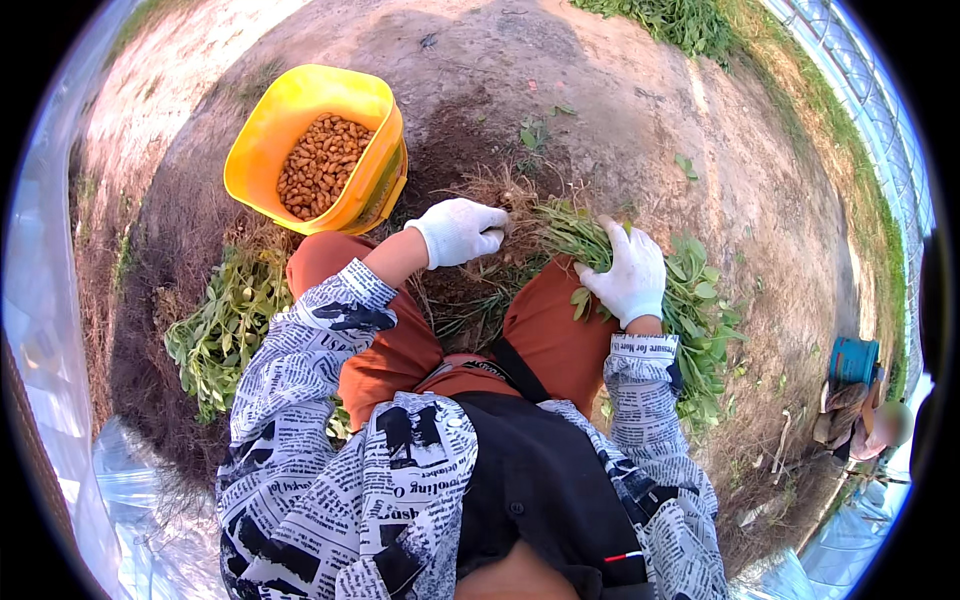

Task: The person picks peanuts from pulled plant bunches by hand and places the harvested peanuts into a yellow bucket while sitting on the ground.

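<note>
My left hand (pixel 461 232), in a white knit glove, is at the root end of a bunch of pulled peanut plants. Its thumb and fingers are curled close together beside the thin brown roots (pixel 521 214); whether a pod is pinched between them is hidden. Over my right thigh, my gloved right hand (pixel 628 276) grips the green stems (pixel 570 234) of this bunch, thumb on the near side. Leafy tops (pixel 697 322) trail out beyond that hand. To the upper left stands a yellow bucket (pixel 255 142), tilted in view, with many peanuts in their shells (pixel 324 166) in it.
More peanut plants (pixel 232 330) lie left of my left knee, and another green heap (pixel 675 22) lies far ahead. Bare soil (pixel 772 225) spreads to the right. A person (pixel 862 427) sits at the far right near a blue bucket (pixel 853 361). Plastic sheeting (pixel 45 262) borders the left.
</note>
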`<state>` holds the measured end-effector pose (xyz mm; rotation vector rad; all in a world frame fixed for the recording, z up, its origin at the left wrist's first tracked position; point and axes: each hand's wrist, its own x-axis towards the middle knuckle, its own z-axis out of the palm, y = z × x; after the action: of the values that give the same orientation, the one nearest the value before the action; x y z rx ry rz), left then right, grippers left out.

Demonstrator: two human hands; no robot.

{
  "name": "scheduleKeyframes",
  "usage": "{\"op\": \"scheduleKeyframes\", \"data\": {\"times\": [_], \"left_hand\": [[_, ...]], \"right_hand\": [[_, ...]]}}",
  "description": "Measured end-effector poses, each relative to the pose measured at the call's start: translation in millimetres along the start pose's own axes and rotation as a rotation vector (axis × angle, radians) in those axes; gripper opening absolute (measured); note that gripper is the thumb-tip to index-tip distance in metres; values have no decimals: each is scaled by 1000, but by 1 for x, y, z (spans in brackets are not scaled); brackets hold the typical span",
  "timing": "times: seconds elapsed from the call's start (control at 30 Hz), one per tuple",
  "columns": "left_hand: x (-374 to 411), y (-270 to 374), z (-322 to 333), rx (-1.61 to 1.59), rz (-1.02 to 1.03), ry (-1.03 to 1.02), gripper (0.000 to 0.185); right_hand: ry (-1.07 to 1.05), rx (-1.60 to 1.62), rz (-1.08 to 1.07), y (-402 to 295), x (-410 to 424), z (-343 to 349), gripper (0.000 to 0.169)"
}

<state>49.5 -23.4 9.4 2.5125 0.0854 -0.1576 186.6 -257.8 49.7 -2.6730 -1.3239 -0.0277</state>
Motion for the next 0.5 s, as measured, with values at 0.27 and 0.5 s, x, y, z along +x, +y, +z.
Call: {"op": "scheduleKeyframes", "data": {"times": [0.27, 0.5], "left_hand": [[-54, -44, -38, -835, -257, 279, 28], [-77, -67, -83, 667, -487, 587, 59]], "right_hand": [[-17, -21, 44, 9, 0, 6, 68], [-16, -19, 49, 11, -3, 5, 68]]}}
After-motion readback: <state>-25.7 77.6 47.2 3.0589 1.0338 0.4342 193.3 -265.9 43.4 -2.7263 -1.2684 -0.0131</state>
